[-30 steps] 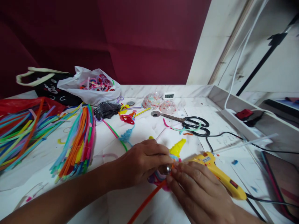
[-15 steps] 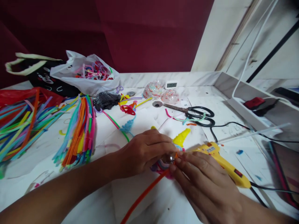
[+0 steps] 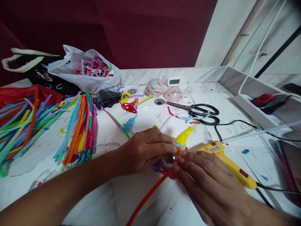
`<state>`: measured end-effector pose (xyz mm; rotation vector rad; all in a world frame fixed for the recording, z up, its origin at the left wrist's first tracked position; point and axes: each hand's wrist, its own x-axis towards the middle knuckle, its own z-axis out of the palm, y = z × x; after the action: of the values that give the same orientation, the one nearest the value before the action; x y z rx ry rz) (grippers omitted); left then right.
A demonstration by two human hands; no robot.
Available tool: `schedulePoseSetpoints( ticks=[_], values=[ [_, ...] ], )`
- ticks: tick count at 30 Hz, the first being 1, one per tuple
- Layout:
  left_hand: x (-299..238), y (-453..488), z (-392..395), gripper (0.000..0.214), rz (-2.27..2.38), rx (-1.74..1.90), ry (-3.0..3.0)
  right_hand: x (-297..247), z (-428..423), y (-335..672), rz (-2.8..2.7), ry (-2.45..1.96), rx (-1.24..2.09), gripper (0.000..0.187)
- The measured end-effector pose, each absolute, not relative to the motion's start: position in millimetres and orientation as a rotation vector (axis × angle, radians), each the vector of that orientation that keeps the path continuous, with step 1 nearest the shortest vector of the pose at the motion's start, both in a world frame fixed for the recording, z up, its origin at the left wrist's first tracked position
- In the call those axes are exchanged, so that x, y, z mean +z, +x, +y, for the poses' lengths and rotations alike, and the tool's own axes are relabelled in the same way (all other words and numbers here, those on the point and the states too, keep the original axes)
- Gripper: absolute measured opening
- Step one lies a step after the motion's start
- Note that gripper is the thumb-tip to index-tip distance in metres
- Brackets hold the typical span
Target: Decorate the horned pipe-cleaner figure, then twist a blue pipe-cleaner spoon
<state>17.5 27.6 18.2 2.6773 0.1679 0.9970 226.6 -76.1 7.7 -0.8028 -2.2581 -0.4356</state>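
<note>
My left hand (image 3: 145,150) is closed around a small pipe-cleaner figure (image 3: 164,164) with a clear bead and a yellow horn (image 3: 184,136) sticking out past the fingers. Fingertips of my right hand (image 3: 207,182) pinch the end of an orange pipe cleaner (image 3: 148,197) against the figure; the pipe cleaner trails toward me across the white table (image 3: 105,194). A yellow glue gun (image 3: 231,168) lies just beyond my right hand, its black cord running off right.
Bundles of coloured pipe cleaners (image 3: 77,131) lie at left. A white plastic bag (image 3: 87,73) of scraps and a black tote (image 3: 35,72) sit at the back left. Black scissors (image 3: 199,111), two clear confetti balls (image 3: 172,93) and a small digital clock (image 3: 174,81) lie behind my hands.
Both hands have stayed together on the figure, with small finger shifts. The view has tilted down a little, so everything sits higher in frame.
</note>
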Motion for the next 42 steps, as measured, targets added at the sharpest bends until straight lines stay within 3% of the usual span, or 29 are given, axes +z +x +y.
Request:
schedulePoseSetpoints(
  ticks=[42],
  values=[
    [19,19,26,0.017,0.145,0.988,2.696,1,-76,232,-2.286,-0.820,-0.335,0.028]
  ],
)
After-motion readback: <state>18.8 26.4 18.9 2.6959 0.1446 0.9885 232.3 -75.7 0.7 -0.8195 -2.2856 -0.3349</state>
